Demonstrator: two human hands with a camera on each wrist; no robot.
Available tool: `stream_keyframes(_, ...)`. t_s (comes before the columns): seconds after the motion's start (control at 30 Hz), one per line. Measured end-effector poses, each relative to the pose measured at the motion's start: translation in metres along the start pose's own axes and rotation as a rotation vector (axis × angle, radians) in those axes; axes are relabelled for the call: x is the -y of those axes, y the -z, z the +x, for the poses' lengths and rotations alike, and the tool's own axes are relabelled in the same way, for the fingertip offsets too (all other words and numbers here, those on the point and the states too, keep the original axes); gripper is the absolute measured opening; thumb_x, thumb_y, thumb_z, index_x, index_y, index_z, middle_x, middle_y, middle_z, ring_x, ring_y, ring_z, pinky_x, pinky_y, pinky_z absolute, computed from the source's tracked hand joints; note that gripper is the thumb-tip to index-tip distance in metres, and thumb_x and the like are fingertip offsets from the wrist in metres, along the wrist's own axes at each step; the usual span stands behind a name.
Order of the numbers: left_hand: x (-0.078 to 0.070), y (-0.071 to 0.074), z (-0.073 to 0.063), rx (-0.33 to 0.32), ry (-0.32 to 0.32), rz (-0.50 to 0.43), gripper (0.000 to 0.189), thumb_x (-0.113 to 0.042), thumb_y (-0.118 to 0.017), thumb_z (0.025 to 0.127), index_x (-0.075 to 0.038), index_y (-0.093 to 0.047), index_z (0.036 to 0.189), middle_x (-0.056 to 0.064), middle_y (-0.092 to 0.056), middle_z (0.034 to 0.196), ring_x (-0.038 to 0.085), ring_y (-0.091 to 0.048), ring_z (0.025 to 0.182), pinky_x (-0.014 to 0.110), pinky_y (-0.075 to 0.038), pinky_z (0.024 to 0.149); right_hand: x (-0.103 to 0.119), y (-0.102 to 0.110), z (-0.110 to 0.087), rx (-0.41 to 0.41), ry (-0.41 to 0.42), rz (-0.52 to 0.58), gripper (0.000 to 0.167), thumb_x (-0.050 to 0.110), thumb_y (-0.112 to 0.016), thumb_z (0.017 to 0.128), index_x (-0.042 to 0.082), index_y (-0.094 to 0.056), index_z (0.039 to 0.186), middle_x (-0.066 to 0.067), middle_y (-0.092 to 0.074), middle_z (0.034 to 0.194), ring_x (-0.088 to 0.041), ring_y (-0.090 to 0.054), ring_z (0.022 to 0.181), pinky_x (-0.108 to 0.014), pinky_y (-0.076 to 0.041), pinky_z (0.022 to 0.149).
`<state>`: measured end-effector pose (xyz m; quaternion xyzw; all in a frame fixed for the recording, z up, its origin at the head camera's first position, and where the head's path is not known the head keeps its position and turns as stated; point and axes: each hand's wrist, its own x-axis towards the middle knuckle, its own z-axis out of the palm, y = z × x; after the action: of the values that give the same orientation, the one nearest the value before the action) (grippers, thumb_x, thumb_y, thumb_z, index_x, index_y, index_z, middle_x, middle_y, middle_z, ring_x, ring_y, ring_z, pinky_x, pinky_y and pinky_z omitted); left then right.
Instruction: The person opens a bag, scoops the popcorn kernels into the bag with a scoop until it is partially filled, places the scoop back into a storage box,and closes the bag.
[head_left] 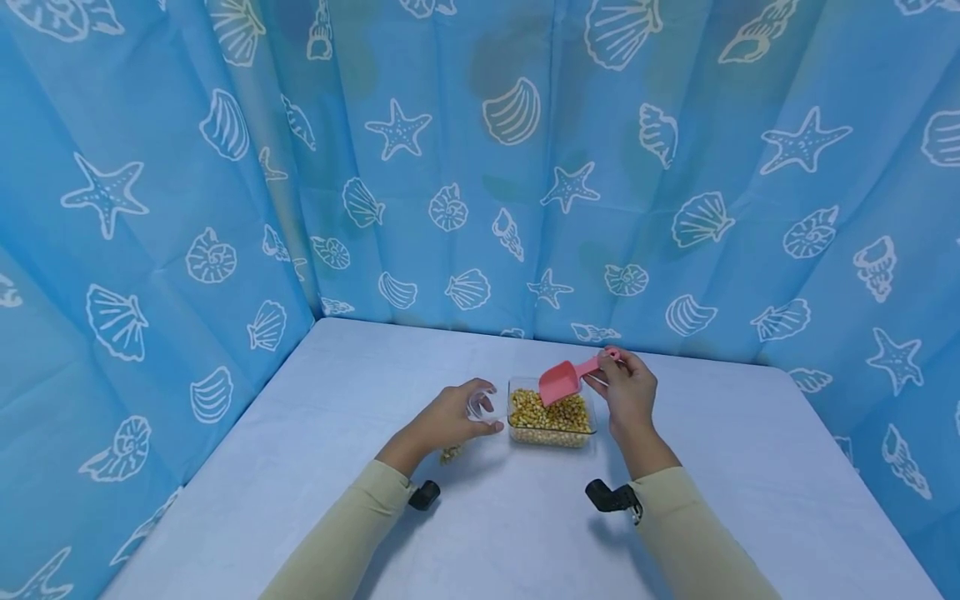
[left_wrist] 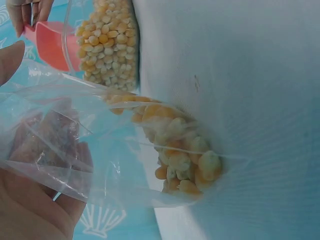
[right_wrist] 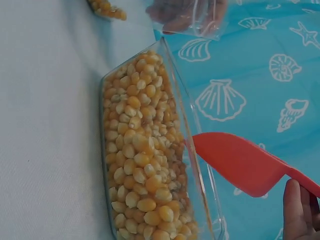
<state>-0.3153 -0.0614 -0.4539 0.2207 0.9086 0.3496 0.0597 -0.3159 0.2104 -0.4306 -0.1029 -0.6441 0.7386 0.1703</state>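
Observation:
My left hand (head_left: 447,417) grips the mouth of a clear plastic bag (left_wrist: 115,145), thumb and fingers spread wide around it. Corn kernels (left_wrist: 180,160) fill the bag's bottom corner, which hangs below the hand. By its handle, my right hand (head_left: 630,390) holds a pink scoop (head_left: 560,382). The scoop tilts down to the left, its tip at the kernels in a clear rectangular container (right_wrist: 212,192). No kernels show on the scoop's blade in the head view. Loose corn kernels (right_wrist: 140,150) fill much of the container, which stands between both hands.
A white-covered table (head_left: 510,533) carries the container. Blue curtains (head_left: 465,233) with white shell and starfish prints rise behind the table and along its left side. Black wrist cameras (head_left: 611,497) sit at both sleeve cuffs.

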Motion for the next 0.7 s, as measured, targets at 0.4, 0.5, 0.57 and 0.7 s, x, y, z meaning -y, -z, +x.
stream_keyframes(0.4, 0.001, 0.001, -0.002, 0.005, -0.002, 0.003, 0.061, -0.043, -0.076, 0.083, -0.018, -0.052, 0.133, -0.010, -0.063, 0.101, 0.014, -0.059, 0.097, 0.041, -0.049, 0.086, -0.013, -0.002, 0.005, -0.014, -0.042, -0.063, 0.040, 0.029, -0.057, 0.099, 0.007, -0.053, 0.132, -0.013, -0.057, 0.118, -0.024, -0.065, 0.105, -0.027, -0.054, 0.077)
stream_keyframes(0.5, 0.002, 0.001, -0.002, 0.005, -0.004, 0.002, 0.061, -0.044, -0.075, 0.083, -0.019, -0.052, 0.134, -0.010, -0.063, 0.101, 0.013, -0.059, 0.097, 0.041, -0.049, 0.087, -0.017, -0.002, 0.007, -0.020, -0.071, -0.048, 0.038, 0.027, -0.056, 0.100, 0.007, -0.052, 0.133, -0.013, -0.056, 0.118, -0.025, -0.063, 0.108, -0.029, -0.054, 0.077)
stream_keyframes(0.57, 0.003, 0.001, -0.001, 0.005, -0.005, 0.005, 0.062, -0.044, -0.075, 0.084, -0.018, -0.052, 0.134, -0.010, -0.063, 0.101, 0.014, -0.059, 0.097, 0.042, -0.049, 0.087, -0.019, -0.001, 0.009, -0.024, -0.089, -0.040, 0.037, 0.026, -0.054, 0.101, 0.006, -0.052, 0.133, -0.013, -0.055, 0.119, -0.027, -0.062, 0.109, -0.030, -0.054, 0.078)
stream_keyframes(0.7, 0.003, 0.002, -0.001, 0.004, -0.005, 0.006, 0.063, -0.043, -0.075, 0.084, -0.015, -0.052, 0.135, -0.009, -0.064, 0.101, 0.015, -0.059, 0.098, 0.043, -0.049, 0.088, -0.023, 0.001, 0.013, -0.030, -0.115, -0.030, 0.038, 0.024, -0.052, 0.102, 0.004, -0.050, 0.134, -0.015, -0.054, 0.120, -0.030, -0.061, 0.110, -0.032, -0.054, 0.080)
